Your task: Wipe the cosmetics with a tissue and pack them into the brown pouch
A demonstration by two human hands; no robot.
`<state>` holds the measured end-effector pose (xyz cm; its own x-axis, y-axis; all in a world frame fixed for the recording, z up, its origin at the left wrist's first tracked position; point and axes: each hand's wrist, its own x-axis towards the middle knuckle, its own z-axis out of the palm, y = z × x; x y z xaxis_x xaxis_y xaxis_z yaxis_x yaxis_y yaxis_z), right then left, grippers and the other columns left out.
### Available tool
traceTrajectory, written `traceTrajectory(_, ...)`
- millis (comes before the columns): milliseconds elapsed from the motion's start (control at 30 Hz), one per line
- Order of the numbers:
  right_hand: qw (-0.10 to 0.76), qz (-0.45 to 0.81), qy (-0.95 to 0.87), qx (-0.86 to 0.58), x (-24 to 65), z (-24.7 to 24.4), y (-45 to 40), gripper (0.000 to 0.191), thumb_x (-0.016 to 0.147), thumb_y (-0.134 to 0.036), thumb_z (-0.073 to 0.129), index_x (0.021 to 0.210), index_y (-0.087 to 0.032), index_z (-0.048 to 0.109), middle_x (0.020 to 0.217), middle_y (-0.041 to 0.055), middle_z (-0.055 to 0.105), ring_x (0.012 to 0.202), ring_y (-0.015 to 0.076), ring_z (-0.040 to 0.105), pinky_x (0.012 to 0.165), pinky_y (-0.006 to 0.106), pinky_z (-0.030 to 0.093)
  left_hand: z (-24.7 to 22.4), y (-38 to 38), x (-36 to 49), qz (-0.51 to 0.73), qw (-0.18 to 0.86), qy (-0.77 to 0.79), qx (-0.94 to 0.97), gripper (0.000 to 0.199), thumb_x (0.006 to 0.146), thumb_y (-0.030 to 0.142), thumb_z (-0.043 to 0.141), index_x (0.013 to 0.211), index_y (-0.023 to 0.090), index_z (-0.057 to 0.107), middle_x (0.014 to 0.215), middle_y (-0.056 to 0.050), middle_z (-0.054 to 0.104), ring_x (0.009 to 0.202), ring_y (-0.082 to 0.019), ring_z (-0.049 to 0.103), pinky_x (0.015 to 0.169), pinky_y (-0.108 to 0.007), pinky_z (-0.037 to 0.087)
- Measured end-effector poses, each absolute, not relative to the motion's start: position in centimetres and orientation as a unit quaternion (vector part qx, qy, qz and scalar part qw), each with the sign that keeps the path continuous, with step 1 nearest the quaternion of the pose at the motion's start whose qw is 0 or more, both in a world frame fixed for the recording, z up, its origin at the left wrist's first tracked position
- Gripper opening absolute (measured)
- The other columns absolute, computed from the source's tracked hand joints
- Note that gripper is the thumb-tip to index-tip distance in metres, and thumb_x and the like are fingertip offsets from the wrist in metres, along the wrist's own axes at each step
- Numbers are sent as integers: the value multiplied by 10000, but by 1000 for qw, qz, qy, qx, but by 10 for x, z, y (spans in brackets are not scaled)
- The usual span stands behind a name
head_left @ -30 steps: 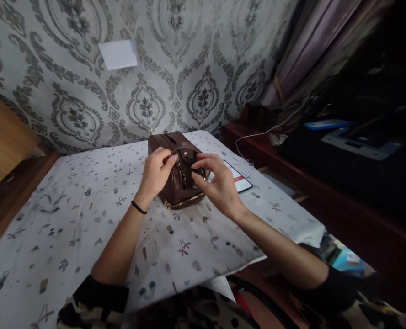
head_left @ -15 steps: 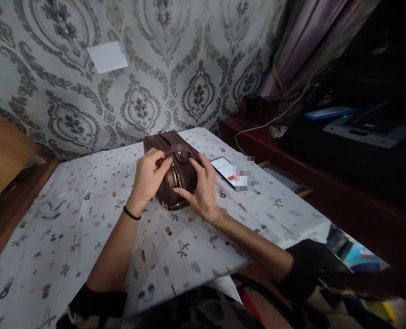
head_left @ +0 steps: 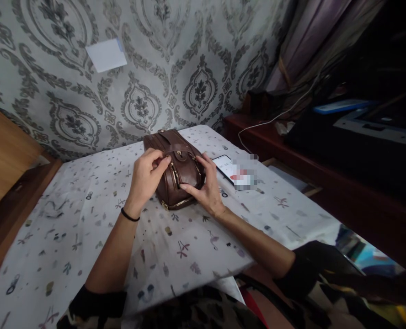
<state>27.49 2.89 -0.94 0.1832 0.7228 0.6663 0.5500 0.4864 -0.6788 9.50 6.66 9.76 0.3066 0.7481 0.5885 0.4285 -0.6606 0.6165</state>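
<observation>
A brown leather bag (head_left: 189, 170) with brass zippers lies on the patterned white cloth, its near end towards me. My left hand (head_left: 148, 176) is closed in a pinch at the top end of the left brass zipper (head_left: 174, 172); the pull between thumb and forefinger is mostly hidden. With my right hand (head_left: 208, 187) I grip the bag's near right end, thumb on the front pocket and fingers on the far side by a second zipper (head_left: 198, 168). A strap with a round metal stud (head_left: 179, 154) crosses the top.
A lit phone (head_left: 226, 168) lies just right of the bag. The white tablecloth (head_left: 96, 237) covers the table. A dark red desk (head_left: 268, 141) with a white cable (head_left: 275, 119) stands at the right. Wooden furniture (head_left: 11, 160) borders the left, and patterned wallpaper is behind.
My right hand has shifted slightly right along the bag's end, uncovering the right zipper. The left hand stays pinched at the left zipper. The view has moved a little.
</observation>
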Motion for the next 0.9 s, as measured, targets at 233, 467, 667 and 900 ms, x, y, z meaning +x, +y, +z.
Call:
traceTrajectory(233, 585, 135, -647, -470, 282, -14, 28, 1106, 761, -717, 719, 1601, -215, 204, 1612, 183, 328, 1519, 366, 299, 1253, 599, 242, 102, 56, 100, 469, 182, 388, 772, 100, 878, 257, 614, 798, 199, 632, 748, 2, 662, 728, -160, 603, 695, -267, 473)
traceTrajectory(467, 607, 191, -605, -479, 280, -18, 29, 1239, 685, -757, 756, 1612, -184, 166, 1650, 201, 269, 1540, 364, 267, 1267, 576, 215, 101, 57, 100, 473, 171, 399, 767, 98, 859, 269, 633, 800, 193, 653, 762, -4, 687, 753, -166, 619, 733, -272, 481)
traceTrajectory(667, 619, 228, -591, -464, 282, -18, 29, 1180, 691, -686, 801, 1607, -216, 225, 1646, 175, 316, 1531, 353, 299, 1267, 566, 216, 97, 59, 101, 498, 212, 391, 744, 105, 838, 285, 643, 779, 197, 644, 754, 1, 696, 743, -164, 632, 691, -253, 498)
traceTrajectory(900, 610, 245, -603, -453, 288, -22, 30, 1112, 746, -643, 782, 1614, -242, 213, 1672, 157, 275, 1545, 325, 280, 1272, 554, 201, 96, 59, 101, 496, 203, 397, 745, 110, 850, 297, 629, 805, 199, 650, 781, -11, 717, 756, -171, 642, 665, -255, 486)
